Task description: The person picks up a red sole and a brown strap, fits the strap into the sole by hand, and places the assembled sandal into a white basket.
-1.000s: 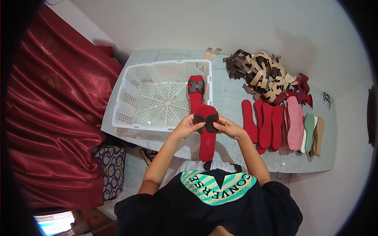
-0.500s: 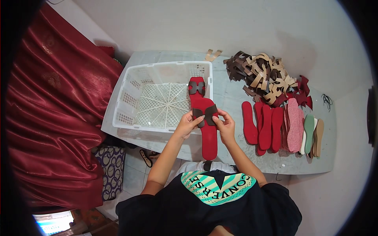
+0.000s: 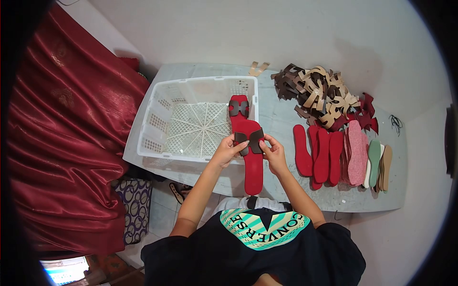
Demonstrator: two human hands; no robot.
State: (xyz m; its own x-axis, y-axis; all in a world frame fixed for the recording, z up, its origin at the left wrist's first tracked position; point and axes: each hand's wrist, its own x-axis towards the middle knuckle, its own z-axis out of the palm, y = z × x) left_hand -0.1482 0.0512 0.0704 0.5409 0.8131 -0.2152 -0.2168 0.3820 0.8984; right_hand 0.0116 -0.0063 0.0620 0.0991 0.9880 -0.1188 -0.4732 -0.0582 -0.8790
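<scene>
Both hands hold one red insole (image 3: pixel 254 176) with a dark brown strap (image 3: pixel 255 139) across its upper part. My left hand (image 3: pixel 230 150) pinches the strap and insole at their left edge, thumb on top. On the right edge, my right hand (image 3: pixel 273 152) grips the same piece, its thumb pressing on the strap. The fingertips beneath the insole are hidden. Just beyond, a second red insole with a dark strap (image 3: pixel 238 108) lies over the right rim of the white basket (image 3: pixel 198 158).
Right of my hands lie red insoles (image 3: pixel 303 152), a pink insole (image 3: pixel 357 157), green (image 3: pixel 374 164) and tan ones (image 3: pixel 387 164). Behind them is a heap of brown, beige and red straps (image 3: pixel 319 93). A beige strap (image 3: pixel 258 69) lies behind the basket. A red curtain (image 3: pixel 71 143) hangs at left.
</scene>
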